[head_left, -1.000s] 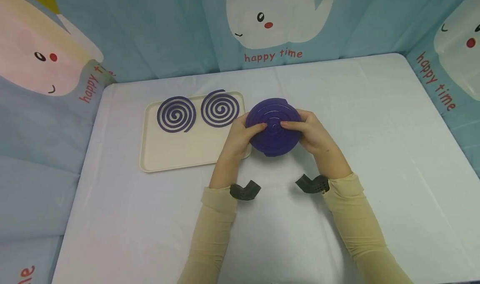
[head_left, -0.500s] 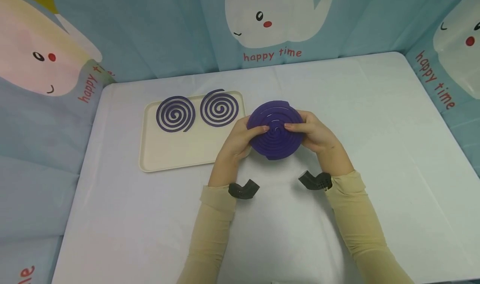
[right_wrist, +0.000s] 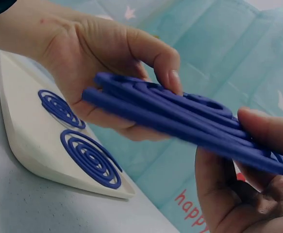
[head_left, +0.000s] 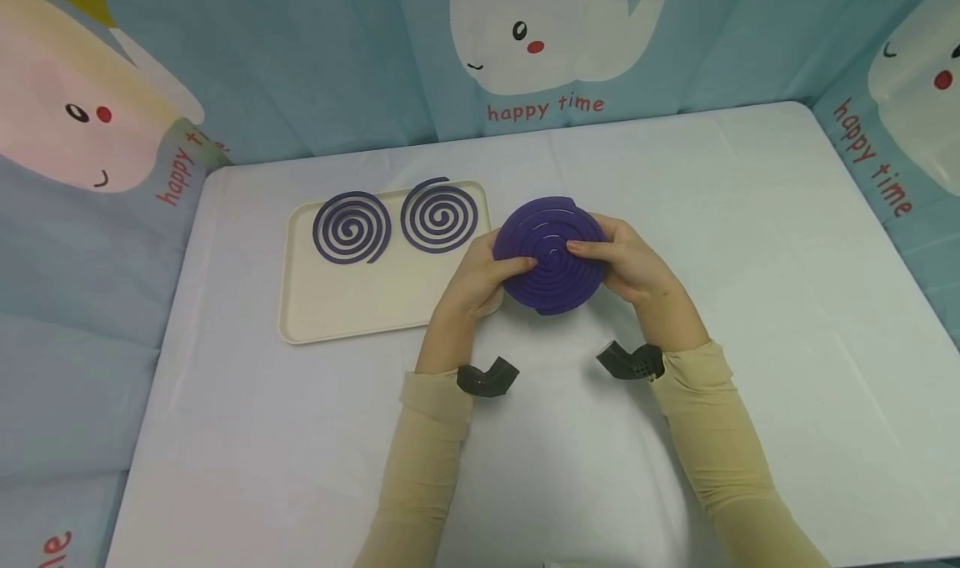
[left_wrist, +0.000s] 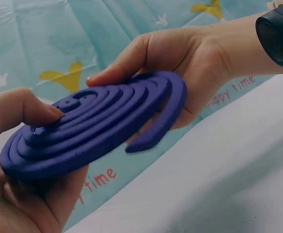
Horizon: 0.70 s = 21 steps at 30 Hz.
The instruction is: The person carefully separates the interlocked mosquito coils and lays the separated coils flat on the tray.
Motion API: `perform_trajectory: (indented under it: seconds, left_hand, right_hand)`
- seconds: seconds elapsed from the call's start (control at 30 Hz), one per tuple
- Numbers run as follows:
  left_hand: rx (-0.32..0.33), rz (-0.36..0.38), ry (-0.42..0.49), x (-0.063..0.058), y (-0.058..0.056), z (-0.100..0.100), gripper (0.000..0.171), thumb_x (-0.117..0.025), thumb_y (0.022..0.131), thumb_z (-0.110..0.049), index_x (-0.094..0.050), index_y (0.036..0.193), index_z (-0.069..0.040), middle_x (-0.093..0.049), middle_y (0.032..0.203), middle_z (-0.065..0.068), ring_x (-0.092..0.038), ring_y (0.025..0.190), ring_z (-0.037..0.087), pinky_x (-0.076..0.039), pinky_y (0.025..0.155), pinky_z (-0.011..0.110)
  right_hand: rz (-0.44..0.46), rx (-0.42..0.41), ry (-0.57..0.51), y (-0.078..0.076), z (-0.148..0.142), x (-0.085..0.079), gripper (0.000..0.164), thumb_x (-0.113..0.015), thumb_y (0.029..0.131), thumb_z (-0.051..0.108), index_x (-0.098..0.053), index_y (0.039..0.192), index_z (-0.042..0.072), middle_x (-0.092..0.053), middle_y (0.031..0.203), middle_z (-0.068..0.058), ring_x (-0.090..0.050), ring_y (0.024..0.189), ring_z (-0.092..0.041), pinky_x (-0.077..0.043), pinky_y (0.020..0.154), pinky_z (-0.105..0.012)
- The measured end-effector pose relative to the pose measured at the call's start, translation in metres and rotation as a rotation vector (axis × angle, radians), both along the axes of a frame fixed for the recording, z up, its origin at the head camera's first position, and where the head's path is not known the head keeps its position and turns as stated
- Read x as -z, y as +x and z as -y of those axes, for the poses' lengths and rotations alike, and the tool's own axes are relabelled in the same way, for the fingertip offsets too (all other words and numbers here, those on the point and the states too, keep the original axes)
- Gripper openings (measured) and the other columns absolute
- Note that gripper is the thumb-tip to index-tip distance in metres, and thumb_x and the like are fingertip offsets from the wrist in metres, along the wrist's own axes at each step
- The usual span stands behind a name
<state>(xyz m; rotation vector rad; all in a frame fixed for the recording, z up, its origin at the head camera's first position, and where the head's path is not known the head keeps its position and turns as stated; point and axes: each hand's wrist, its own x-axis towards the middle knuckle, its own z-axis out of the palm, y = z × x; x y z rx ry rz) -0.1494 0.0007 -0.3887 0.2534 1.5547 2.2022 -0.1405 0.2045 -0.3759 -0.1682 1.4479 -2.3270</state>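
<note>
My left hand and right hand hold a purple mosquito coil between them, above the table. It looks like a thick, tightly wound disc, perhaps two nested coils. Both thumbs press on its top face near the centre, with the other fingers underneath, mostly hidden in the head view. In the left wrist view the coil is tilted, and one outer end stands a little apart from the rest. Seen from the right wrist, the coil's rings lie at slightly different heights. Two single coils with open gaps, a left one and a right one, rest on a cream tray.
The cream tray lies left of the hands, partly behind the left hand. The right single coil reaches over its back rim. A white-covered table spreads around, bordered by a blue printed curtain at the back and sides.
The held coil has shifted slightly right and its tilt has varied a little. The right hand has moved slightly right; both hands keep their grip. The tray and its coils stay in place.
</note>
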Motion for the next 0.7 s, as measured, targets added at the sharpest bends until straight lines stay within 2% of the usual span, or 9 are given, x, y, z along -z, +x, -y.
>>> perform_trajectory:
  seconds: [0.13, 0.3, 0.4, 0.53, 0.63, 0.7]
  left_hand:
    - [-0.007, -0.013, -0.026, -0.0006, -0.0011, 0.0016, 0.054, -0.059, 0.075, 0.018, -0.044, 0.127, 0.018, -0.051, 0.124, 0.032, -0.058, 0.105, 0.025, -0.045, 0.097, 0.035]
    - [0.004, 0.022, -0.025, -0.0007, -0.0021, 0.0030, 0.050, -0.060, 0.078, 0.017, -0.046, 0.126, 0.017, -0.053, 0.124, 0.030, -0.059, 0.109, 0.030, -0.048, 0.093, 0.036]
    - [-0.044, 0.019, -0.051, -0.0002, -0.0029, 0.0027, 0.043, -0.062, 0.081, 0.013, -0.050, 0.122, 0.016, -0.057, 0.119, 0.028, -0.062, 0.102, 0.027, -0.051, 0.088, 0.036]
    - [-0.127, -0.025, -0.155, -0.0002, -0.0037, 0.0024, 0.038, -0.067, 0.081, 0.007, -0.057, 0.117, 0.012, -0.062, 0.113, 0.024, -0.064, 0.095, 0.022, -0.052, 0.086, 0.033]
    - [-0.149, -0.075, -0.251, -0.0005, -0.0042, 0.0024, 0.038, -0.069, 0.081, 0.002, -0.059, 0.117, 0.009, -0.063, 0.112, 0.022, -0.063, 0.099, 0.024, -0.051, 0.089, 0.031]
    - [-0.159, -0.104, -0.303, -0.0005, -0.0044, 0.0017, 0.039, -0.070, 0.081, -0.001, -0.059, 0.117, 0.008, -0.063, 0.113, 0.021, -0.062, 0.102, 0.026, -0.049, 0.090, 0.030]
  right_hand:
    - [0.017, 0.014, -0.014, -0.0002, -0.0001, 0.0001, 0.028, -0.049, 0.087, -0.015, -0.066, 0.100, 0.004, -0.068, 0.093, -0.009, -0.066, 0.083, -0.018, -0.055, 0.074, -0.027]
    - [0.062, 0.051, -0.042, -0.0005, -0.0013, -0.0006, 0.025, -0.049, 0.089, -0.012, -0.069, 0.092, 0.003, -0.069, 0.086, -0.009, -0.067, 0.078, -0.016, -0.055, 0.071, -0.026]
    - [0.051, 0.078, -0.005, -0.0005, -0.0016, -0.0021, 0.026, -0.050, 0.089, -0.011, -0.070, 0.090, 0.005, -0.069, 0.086, -0.006, -0.065, 0.079, -0.015, -0.053, 0.073, -0.026]
    - [0.009, 0.099, 0.071, -0.0003, -0.0004, -0.0046, 0.027, -0.054, 0.085, -0.013, -0.072, 0.086, 0.008, -0.068, 0.085, -0.003, -0.062, 0.080, -0.014, -0.051, 0.074, -0.025]
    - [-0.013, 0.111, 0.109, 0.0001, 0.0011, -0.0056, 0.024, -0.061, 0.081, -0.011, -0.073, 0.086, 0.009, -0.068, 0.085, -0.003, -0.062, 0.081, -0.015, -0.051, 0.073, -0.025]
    - [-0.022, 0.114, 0.113, 0.0001, 0.0010, -0.0054, 0.025, -0.062, 0.081, -0.012, -0.073, 0.086, 0.009, -0.069, 0.084, -0.003, -0.062, 0.080, -0.015, -0.052, 0.072, -0.025]
